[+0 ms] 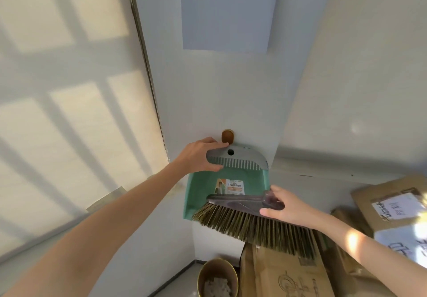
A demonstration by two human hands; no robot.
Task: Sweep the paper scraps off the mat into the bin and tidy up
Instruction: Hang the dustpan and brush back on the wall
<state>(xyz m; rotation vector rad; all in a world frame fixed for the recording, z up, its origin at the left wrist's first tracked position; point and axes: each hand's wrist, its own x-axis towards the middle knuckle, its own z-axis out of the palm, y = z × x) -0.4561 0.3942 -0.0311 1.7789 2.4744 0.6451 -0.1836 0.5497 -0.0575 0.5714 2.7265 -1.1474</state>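
A green dustpan (203,188) with a grey toothed top and a hanging hole is held flat against the white wall, just below a brown wall hook (227,135). My left hand (198,156) grips the dustpan's grey top edge, thumb in front. My right hand (285,206) grips the dark handle of a hand brush (249,220), whose olive bristles point down across the dustpan's lower right. On the floor below stands a round gold bin (217,276) holding white paper scraps (217,286). The mat is out of view.
Cardboard boxes (284,273) are stacked at the lower right, some with white labels. A paper sheet (227,12) marked "2 - 6" hangs on the wall above the hook. A sunlit blind (69,100) fills the left side.
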